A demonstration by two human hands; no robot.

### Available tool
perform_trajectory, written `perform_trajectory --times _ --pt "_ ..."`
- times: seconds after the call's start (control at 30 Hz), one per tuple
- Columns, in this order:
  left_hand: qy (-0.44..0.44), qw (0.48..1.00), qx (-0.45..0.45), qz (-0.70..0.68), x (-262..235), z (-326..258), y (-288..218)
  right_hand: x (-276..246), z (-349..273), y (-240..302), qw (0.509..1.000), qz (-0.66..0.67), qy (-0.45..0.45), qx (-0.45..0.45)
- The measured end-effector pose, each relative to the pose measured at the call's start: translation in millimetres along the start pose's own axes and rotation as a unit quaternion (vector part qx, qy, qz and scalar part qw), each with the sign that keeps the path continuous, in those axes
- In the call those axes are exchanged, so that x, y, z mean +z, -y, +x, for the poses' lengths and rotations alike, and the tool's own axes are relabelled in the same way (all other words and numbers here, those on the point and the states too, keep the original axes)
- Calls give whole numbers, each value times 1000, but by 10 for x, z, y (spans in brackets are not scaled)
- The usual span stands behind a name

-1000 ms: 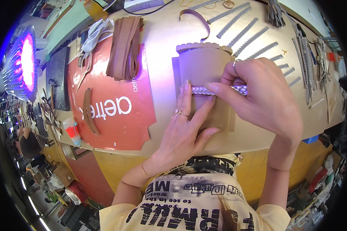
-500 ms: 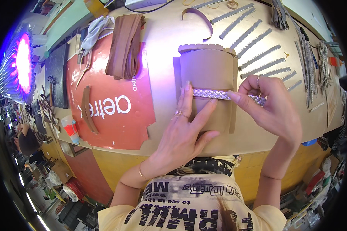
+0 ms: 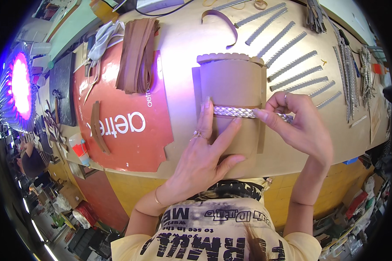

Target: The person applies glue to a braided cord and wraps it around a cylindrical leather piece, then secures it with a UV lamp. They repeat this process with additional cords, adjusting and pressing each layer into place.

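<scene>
In front of me lies a tan, rounded form [image 3: 231, 82] with a scalloped top edge. A silvery braided strip [image 3: 234, 112] runs across it over a thin brown band. My left hand [image 3: 204, 143] rests on the form with fingers spread, its fingertips at the strip's left end and lower edge. The strip's right end is pinched between the thumb and fingers of my right hand [image 3: 294, 119]. Part of that end is hidden by the fingers.
Several grey braided strips [image 3: 290, 59] lie fanned out at the right. A curved brown strap [image 3: 226, 22] lies beyond the form. Brown strips [image 3: 138, 54] are stacked on a red sheet [image 3: 154, 148] at the left, near a bottle [image 3: 79, 149]. A bright lamp [image 3: 21, 85] stands far left.
Both hands, the form and the braided strip appear slightly lower and further left in the picture, as do items on the table. The grip on the strip looks the same.
</scene>
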State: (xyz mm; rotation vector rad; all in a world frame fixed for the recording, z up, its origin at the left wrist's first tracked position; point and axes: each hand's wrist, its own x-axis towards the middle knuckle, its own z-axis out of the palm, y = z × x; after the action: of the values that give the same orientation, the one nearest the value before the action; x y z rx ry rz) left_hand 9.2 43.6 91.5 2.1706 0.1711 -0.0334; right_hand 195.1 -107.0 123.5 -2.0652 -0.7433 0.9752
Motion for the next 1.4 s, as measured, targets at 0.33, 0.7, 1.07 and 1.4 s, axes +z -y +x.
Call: perform_trajectory --times 0.33,0.7,1.07,1.4 --pt "9 1000 -7 17 -29 1 -18 30 46 -93 999 38 12 7" --pt "-13 996 7 84 -67 29 -79 236 44 -329 994 96 -32 33" --pt "-12 992 -31 121 -139 70 -156 273 -79 -478 931 357 -45 57" --pt "-34 996 7 85 -44 -43 -140 384 -5 -16 981 157 -114 1"
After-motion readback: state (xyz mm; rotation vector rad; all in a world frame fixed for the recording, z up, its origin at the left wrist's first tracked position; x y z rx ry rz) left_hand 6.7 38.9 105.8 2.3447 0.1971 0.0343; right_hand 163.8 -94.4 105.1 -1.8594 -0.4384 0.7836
